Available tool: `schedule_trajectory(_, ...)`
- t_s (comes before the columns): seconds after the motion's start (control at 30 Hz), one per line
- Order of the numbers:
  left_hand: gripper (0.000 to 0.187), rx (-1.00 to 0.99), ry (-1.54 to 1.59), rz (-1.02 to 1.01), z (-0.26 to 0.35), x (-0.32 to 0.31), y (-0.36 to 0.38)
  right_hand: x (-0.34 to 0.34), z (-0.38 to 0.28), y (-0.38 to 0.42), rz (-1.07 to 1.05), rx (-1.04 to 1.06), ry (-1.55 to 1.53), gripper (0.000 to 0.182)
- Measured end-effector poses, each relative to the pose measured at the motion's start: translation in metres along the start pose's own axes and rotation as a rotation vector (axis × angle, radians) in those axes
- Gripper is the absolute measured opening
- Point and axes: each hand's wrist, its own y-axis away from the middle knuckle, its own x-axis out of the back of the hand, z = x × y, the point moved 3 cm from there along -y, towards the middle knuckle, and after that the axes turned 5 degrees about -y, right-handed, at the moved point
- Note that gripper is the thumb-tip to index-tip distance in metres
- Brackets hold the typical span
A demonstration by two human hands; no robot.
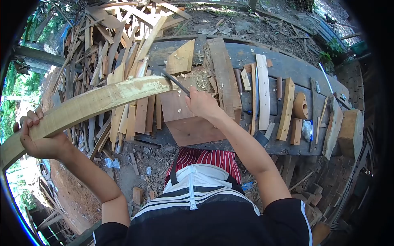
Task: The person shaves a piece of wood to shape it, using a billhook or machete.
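Note:
My left hand [45,137] is closed around a long curved wooden plank [90,100] near its lower left end. The plank slants up to the right, and its far end lies over a wood block [182,108] on the bench. Rough, pale, freshly cut wood shows on the upper side near that end. In my right hand [202,104] is a dark, long-bladed machete [175,81], its blade seen nearly edge-on and crossing the plank's end. My right fingers hide its handle. Wood chips [196,80] lie just beyond the blade.
Offcuts [117,53] are piled high behind and left of the bench [287,61]. On the right lie a pale curved strip [262,90], a curved piece with holes [285,108], wooden-handled tools [279,88] and a thick block [351,133]. An angled board [179,57] rests at the back.

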Motion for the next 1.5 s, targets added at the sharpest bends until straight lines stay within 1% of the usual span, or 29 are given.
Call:
schedule_trajectory(0.03, 0.017, 0.0, 0.013, -0.005, 0.0, -0.002, 0.0, 0.006, 0.003, -0.002, 0.012, -0.006, 0.002, 0.036)
schedule_trajectory(0.1, 0.018, 0.039, 0.125, -0.074, 0.003, 0.0, 0.003, 0.019, 0.005, 0.003, -0.372, -0.265, -0.588, 0.037)
schedule_trajectory(0.13, 0.018, 0.035, 0.125, -0.072, 0.006, 0.001, 0.005, 0.018, 0.011, 0.003, -0.372, -0.261, -0.587, 0.037)
schedule_trajectory(0.2, 0.02, 0.027, 0.187, -0.143, 0.011, -0.005, 0.01, 0.008, 0.017, 0.01, -0.637, -0.606, -1.353, 0.038)
schedule_trajectory(0.23, 0.02, 0.019, 0.196, -0.14, 0.011, -0.007, 0.01, 0.007, 0.018, 0.007, -0.63, -0.597, -1.348, 0.038)
schedule_trajectory(0.3, 0.022, 0.009, 0.17, -0.175, 0.014, -0.009, 0.012, 0.022, 0.0, 0.008, -0.368, -0.312, -0.749, 0.037)
schedule_trajectory(0.33, 0.022, 0.016, 0.172, -0.187, 0.013, -0.007, 0.009, 0.029, -0.011, 0.01, -0.364, -0.32, -0.759, 0.037)
schedule_trajectory(0.4, 0.023, 0.045, 0.285, -0.242, 0.009, -0.004, 0.005, 0.072, -0.041, 0.012, -0.201, -0.164, -0.652, 0.037)
schedule_trajectory(0.47, 0.022, 0.045, 0.265, -0.241, 0.01, -0.004, 0.006, 0.107, -0.07, 0.014, 0.073, 0.103, -0.524, 0.038)
schedule_trajectory(0.53, 0.021, 0.03, 0.25, -0.245, 0.012, -0.001, 0.004, 0.148, -0.104, 0.025, 0.205, 0.203, -0.485, 0.033)
schedule_trajectory(0.57, 0.02, 0.025, 0.254, -0.26, 0.013, 0.002, 0.003, 0.146, -0.107, 0.028, 0.202, 0.199, -0.485, 0.033)
schedule_trajectory(0.63, 0.019, 0.02, 0.257, -0.27, 0.012, 0.004, 0.004, 0.146, -0.115, 0.034, 0.377, 0.274, -0.449, 0.033)
schedule_trajectory(0.7, 0.017, 0.052, 0.235, -0.258, 0.015, 0.002, 0.011, 0.098, -0.085, 0.028, 0.265, 0.129, -0.32, 0.032)
schedule_trajectory(0.73, 0.017, 0.042, 0.231, -0.251, 0.017, 0.0, 0.014, 0.057, -0.053, 0.025, 0.19, 0.062, -0.159, 0.031)
schedule_trajectory(0.77, 0.018, 0.035, 0.187, -0.201, 0.018, -0.002, 0.017, 0.022, -0.023, 0.023, 0.119, -0.005, 0.001, 0.031)
schedule_trajectory(0.8, 0.019, 0.029, 0.148, -0.16, 0.018, -0.004, 0.017, 0.007, -0.011, 0.023, 0.104, -0.024, 0.051, 0.031)
schedule_trajectory(0.83, 0.021, 0.015, 0.229, -0.231, 0.013, 0.004, 0.011, 0.003, -0.004, 0.02, 0.092, -0.039, 0.107, 0.032)
schedule_trajectory(0.93, 0.026, 0.033, 0.198, -0.197, 0.011, 0.003, 0.011, 0.01, -0.013, 0.019, -0.038, -0.118, 0.079, 0.034)
schedule_trajectory(0.97, 0.026, 0.028, 0.207, -0.198, 0.011, 0.0, 0.011, 0.005, -0.005, 0.016, -0.028, -0.118, 0.082, 0.034)
schedule_trajectory(1.03, 0.027, 0.024, 0.176, -0.19, 0.015, -0.003, 0.015, -0.011, 0.014, 0.013, 0.073, 0.012, -0.001, 0.034)
schedule_trajectory(1.07, 0.027, 0.02, 0.181, -0.19, 0.017, -0.002, 0.018, -0.002, 0.016, 0.011, 0.079, 0.013, 0.001, 0.034)
schedule_trajectory(1.13, 0.025, 0.021, 0.254, -0.196, 0.02, -0.001, 0.025, 0.008, 0.02, 0.008, -0.407, -0.364, -0.841, 0.035)
schedule_trajectory(1.17, 0.025, 0.013, 0.262, -0.199, 0.021, 0.002, 0.027, 0.012, 0.018, 0.009, -0.398, -0.358, -0.842, 0.035)
schedule_trajectory(1.23, 0.026, 0.018, 0.285, -0.215, 0.02, 0.007, 0.03, 0.014, 0.016, 0.018, -0.506, -0.489, -1.131, 0.038)
schedule_trajectory(1.27, 0.026, 0.012, 0.29, -0.218, 0.019, 0.009, 0.032, 0.012, 0.02, 0.018, -0.5, -0.483, -1.133, 0.038)
schedule_trajectory(1.33, 0.027, 0.033, 0.268, -0.187, 0.019, 0.015, 0.032, 0.0, 0.024, 0.018, -0.688, -0.548, -1.483, 0.038)
schedule_trajectory(1.37, 0.027, 0.024, 0.263, -0.183, 0.021, 0.014, 0.033, 0.001, 0.014, 0.016, -0.696, -0.541, -1.478, 0.038)
schedule_trajectory(1.43, 0.027, 0.005, 0.078, -0.017, 0.021, 0.011, 0.034, 0.021, -0.013, 0.01, -0.223, -0.252, -0.535, 0.041)
schedule_trajectory(1.5, 0.027, 0.019, 0.1, -0.024, 0.02, 0.006, 0.03, 0.056, -0.043, 0.01, -0.206, -0.131, -0.624, 0.041)
